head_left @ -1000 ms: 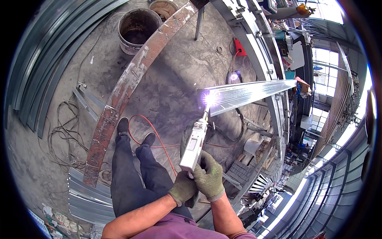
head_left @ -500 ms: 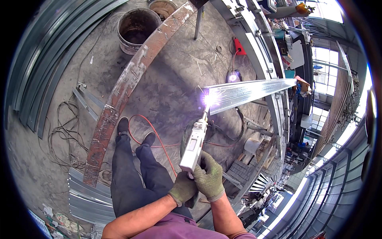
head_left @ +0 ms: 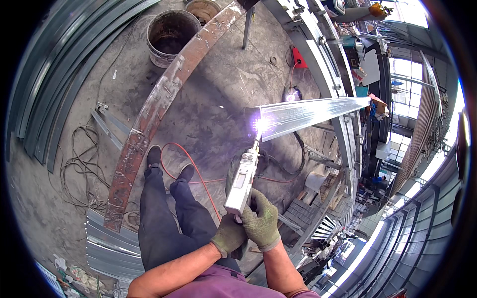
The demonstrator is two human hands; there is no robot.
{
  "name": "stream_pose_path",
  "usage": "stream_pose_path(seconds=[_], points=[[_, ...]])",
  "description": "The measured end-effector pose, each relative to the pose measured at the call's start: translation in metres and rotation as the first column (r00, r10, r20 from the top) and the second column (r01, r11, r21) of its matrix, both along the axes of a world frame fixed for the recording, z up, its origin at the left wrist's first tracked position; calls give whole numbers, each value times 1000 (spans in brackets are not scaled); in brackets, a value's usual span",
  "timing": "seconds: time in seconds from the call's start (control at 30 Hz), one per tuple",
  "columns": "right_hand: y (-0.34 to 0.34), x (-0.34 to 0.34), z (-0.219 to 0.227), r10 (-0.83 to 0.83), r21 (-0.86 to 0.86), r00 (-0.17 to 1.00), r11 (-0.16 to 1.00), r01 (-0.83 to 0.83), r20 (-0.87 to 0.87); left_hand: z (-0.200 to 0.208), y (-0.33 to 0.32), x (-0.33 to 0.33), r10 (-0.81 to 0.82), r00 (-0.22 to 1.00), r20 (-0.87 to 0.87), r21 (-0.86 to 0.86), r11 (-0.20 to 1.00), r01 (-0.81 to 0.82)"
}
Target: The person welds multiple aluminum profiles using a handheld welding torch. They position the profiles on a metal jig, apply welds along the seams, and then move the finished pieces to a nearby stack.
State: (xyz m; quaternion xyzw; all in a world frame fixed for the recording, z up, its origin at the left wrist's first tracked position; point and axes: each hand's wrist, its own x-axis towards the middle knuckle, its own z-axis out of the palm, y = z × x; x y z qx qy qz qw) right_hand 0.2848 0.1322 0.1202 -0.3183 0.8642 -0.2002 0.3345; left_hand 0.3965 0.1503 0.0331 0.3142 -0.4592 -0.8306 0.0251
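A white handheld laser welding gun (head_left: 239, 185) points away from me, its narrow nozzle at a bright violet-white glare with sparks (head_left: 260, 124). That glare sits at the near left end of a shiny galvanized steel profile (head_left: 313, 114), which stretches right to a metal frame. My left hand (head_left: 229, 235), in a green work glove, is closed at the gun's rear, its fingers partly hidden. Against it, my gloved right hand (head_left: 263, 222) is wrapped around the same rear part. What lies under the gun body is mostly covered.
A rusty steel beam (head_left: 149, 116) crosses to my left, with a dirty bucket (head_left: 171, 39) beyond it. Long steel profiles (head_left: 54, 64) lie far left. A red hose (head_left: 201, 179) and dark cables (head_left: 82, 159) run over the floor near my feet. A metal frame (head_left: 343, 124) stands right.
The sparks at the nozzle have changed shape, and a small bright speck now shows over the floor to their left. My hands and the gun hold almost the same position.
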Motion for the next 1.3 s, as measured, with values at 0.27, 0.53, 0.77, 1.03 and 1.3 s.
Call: stream_pose_path(seconds=[0.27, 0.53, 0.77, 1.03, 1.3], points=[[4, 1, -1, 8, -8, 1000, 1000, -9, -16, 2, 1, 1, 4, 1000, -6, -69, 998, -4], [5, 1, 2, -9, -4, 1000, 1000, 9, 5, -1, 9, 1, 46, 999, -20, -96, 994, -47], [5, 2, 5, -19, 6, 1000, 1000, 19, 17, -4, 13, 2, -29, 999, -22, -183, 983, 25], [6, 4, 6, -38, 31, 999, 999, 37, 26, 3, 8, 3, 15, 1000, -14, -107, 994, -16], [9, 5, 6, -37, 5, 998, 999, 37, 42, -5, 22, 4, 5, 1000, -18, -146, 989, -8]])
